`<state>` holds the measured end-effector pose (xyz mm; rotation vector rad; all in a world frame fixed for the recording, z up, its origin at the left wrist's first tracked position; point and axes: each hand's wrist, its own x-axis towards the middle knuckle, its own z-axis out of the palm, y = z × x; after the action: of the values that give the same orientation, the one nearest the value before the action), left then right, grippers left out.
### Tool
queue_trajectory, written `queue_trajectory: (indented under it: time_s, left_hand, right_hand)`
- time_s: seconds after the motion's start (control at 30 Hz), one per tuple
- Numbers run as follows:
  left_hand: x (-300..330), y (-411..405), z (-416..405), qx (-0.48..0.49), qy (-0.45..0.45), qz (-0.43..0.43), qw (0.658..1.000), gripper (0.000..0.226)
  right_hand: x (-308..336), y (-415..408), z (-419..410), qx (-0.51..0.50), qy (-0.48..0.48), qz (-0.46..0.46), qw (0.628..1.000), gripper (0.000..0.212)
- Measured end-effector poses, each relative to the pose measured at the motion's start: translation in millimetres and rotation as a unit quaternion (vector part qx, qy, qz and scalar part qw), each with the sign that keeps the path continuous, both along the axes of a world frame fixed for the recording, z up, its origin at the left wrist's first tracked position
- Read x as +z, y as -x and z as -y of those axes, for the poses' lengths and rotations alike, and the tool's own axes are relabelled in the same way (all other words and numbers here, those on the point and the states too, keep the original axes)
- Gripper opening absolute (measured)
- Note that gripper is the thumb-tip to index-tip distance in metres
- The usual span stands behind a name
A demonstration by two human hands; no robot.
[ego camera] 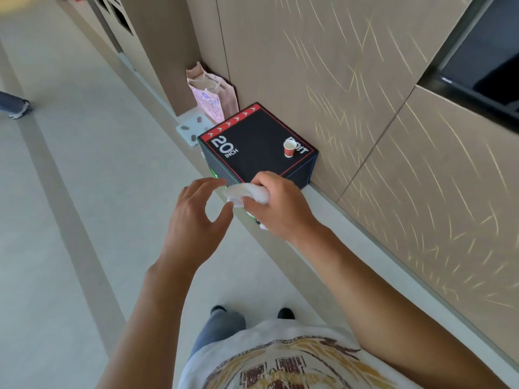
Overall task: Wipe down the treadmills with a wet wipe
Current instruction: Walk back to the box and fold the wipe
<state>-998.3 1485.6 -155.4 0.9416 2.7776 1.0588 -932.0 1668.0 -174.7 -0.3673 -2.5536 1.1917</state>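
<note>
Both hands sit near the middle of my view, held out over the floor [70, 192]. My right hand [278, 209] grips the wipe [247, 193], its fingers curled over the top and thumb tucked below, so the cloth is bunched inside the fist. The wipe is white, crumpled into a soft wad with folds showing, and a loose end pokes out at 9 o'clock from the knuckles; a small bit also shows under the hand at 6 o'clock. I cannot tell whether it is wet. My left hand [196, 217] holds nothing: fingers loosely curved and a little apart, thumb reaching toward the wipe's loose end, its tip just beside it, though I cannot tell if it touches.

At 12 o'clock from the hands stands a black box [252, 147] with a red arrow strip and "20 INCH" in white, set against the wall [365, 108]. A red cup [289, 148] stands upright on its top, toward 2 o'clock. Behind the box, at 11 o'clock, a pink bag [210, 94] leans in the corner. My shoes [286, 313] show at 6 o'clock.
</note>
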Motion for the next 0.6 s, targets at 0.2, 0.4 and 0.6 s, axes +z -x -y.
queue_trajectory:
  time_s: [0.2, 0.4, 0.6]
  left_hand:
    - [-8, 81, -17, -0.029, 0.007, -0.008, 1.000, 0.034]
    - [-14, 190, -25, -0.079, 0.001, -0.025, 0.997, 0.034]
    - [-10, 303, -20, -0.149, -0.001, -0.046, 0.988, 0.032]
  right_hand:
    - [-5, 80, -15, 0.006, -0.017, -0.015, 1.000, 0.026]
    - [-11, 170, -12, -0.049, -0.030, -0.010, 0.998, 0.022]
    - [-7, 260, 13, -0.095, 0.003, -0.011, 0.995, 0.022]
